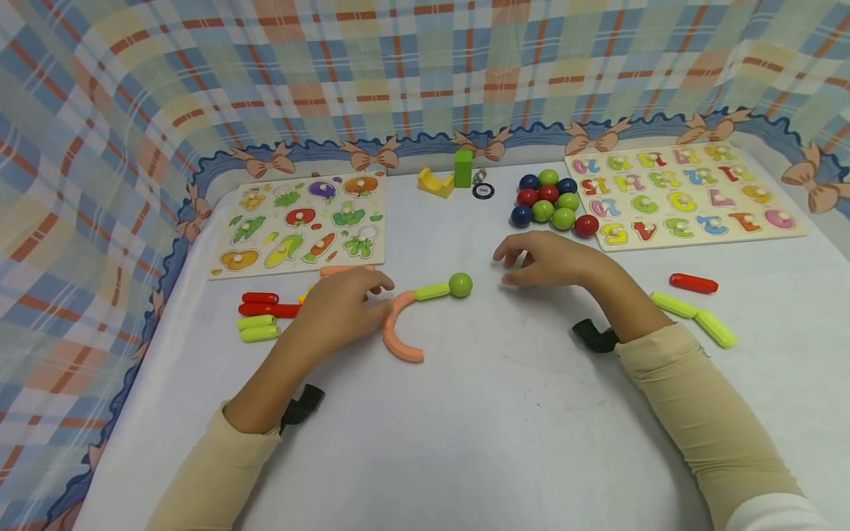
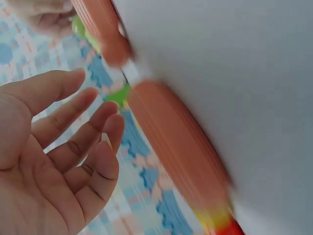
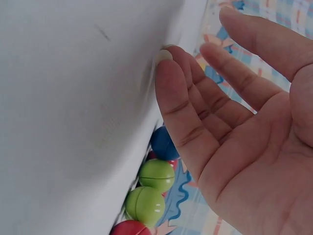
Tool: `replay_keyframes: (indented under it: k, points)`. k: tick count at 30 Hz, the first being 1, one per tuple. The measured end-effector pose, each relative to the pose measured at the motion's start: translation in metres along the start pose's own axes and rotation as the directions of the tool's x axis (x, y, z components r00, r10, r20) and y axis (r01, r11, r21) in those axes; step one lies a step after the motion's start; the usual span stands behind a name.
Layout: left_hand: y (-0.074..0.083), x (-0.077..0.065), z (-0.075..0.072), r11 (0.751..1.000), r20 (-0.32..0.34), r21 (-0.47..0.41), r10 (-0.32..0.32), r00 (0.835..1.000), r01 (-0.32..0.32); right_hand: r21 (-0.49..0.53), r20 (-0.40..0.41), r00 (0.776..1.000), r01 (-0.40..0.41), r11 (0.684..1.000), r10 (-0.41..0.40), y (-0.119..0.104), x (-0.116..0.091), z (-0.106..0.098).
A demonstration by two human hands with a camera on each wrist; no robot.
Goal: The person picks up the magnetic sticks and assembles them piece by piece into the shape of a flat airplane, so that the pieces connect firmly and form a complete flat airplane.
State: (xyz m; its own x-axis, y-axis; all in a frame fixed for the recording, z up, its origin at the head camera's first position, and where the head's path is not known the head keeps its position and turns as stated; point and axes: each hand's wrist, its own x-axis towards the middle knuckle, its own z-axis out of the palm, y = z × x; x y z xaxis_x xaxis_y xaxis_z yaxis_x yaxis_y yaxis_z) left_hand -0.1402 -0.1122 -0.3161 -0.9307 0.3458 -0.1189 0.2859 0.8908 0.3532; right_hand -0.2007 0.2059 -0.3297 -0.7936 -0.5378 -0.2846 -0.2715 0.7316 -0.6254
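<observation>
Over the left part of the table, my left hand (image 1: 340, 308) hovers with loosely bent fingers and an empty palm. Close to its thumb lies a curved orange piece (image 1: 401, 349), its upper end meeting a light green stick (image 1: 432, 291) that leads to a green ball (image 1: 461, 285). Another orange piece (image 1: 341, 271) is partly covered by the left hand. The left wrist view shows an orange piece (image 2: 171, 139) beside the fingers, apart from them. My right hand (image 1: 547, 258), fingers relaxed and holding nothing, is right of the green ball and below a cluster of balls (image 1: 546, 193).
Red sticks (image 1: 265, 310) and green sticks (image 1: 259, 334) lie left. A vegetable puzzle board (image 1: 265, 214) and a number puzzle board (image 1: 671, 184) stand behind. A green block (image 1: 462, 169), yellow piece (image 1: 434, 182) and round chip (image 1: 483, 192) sit at the back; a red stick (image 1: 693, 283) lies right.
</observation>
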Motion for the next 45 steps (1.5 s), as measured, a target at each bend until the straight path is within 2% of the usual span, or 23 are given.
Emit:
replay_keyframes:
  k: [6,8,12,15,18,22,27,30,37,45]
  points:
    - [-0.038,-0.029,-0.016,0.997,-0.073,-0.001,-0.072,0.995,0.072,0.011,-0.029,0.999,-0.042,0.999,0.043,0.005,-0.002,-0.004]
    - [-0.054,-0.038,-0.023,0.995,-0.072,0.019,-0.100,0.992,0.102,0.018,-0.032,0.998,-0.044,0.999,0.045,0.007,-0.002,-0.004]
    - [-0.084,-0.052,-0.036,0.983,0.002,0.053,-0.175,0.985,0.174,0.013,-0.048,0.998,-0.037,0.999,0.038,0.010,-0.002,-0.005]
    - [-0.101,-0.058,-0.043,0.972,0.076,0.046,-0.235,0.969,0.232,-0.008,-0.081,0.996,-0.040,0.999,0.040,0.012,-0.004,-0.005]
    - [-0.113,-0.061,-0.046,0.962,0.117,0.038,-0.274,0.955,0.271,-0.029,-0.128,0.991,-0.053,0.998,0.049,0.014,-0.007,-0.006]
    - [-0.122,-0.063,-0.048,0.961,0.145,0.040,-0.276,0.950,0.273,-0.061,-0.190,0.979,-0.082,0.995,0.069,0.016,-0.014,-0.010]
    - [-0.126,-0.062,-0.049,0.959,0.184,0.057,-0.284,0.941,0.279,-0.074,-0.234,0.969,-0.094,0.993,0.075,0.019,-0.021,-0.017]
    - [-0.127,-0.062,-0.048,0.953,0.212,0.050,-0.303,0.929,0.299,-0.069,-0.236,0.968,-0.103,0.992,0.084,0.022,-0.022,-0.019]
    - [-0.131,-0.064,-0.044,0.947,0.240,-0.014,-0.310,0.920,0.322,-0.066,-0.219,0.969,-0.130,0.989,0.113,0.031,-0.021,-0.020]
    - [-0.147,-0.065,-0.043,0.945,0.286,-0.039,-0.300,0.910,0.324,-0.082,-0.220,0.966,-0.159,0.984,0.138,0.036,-0.024,-0.027]
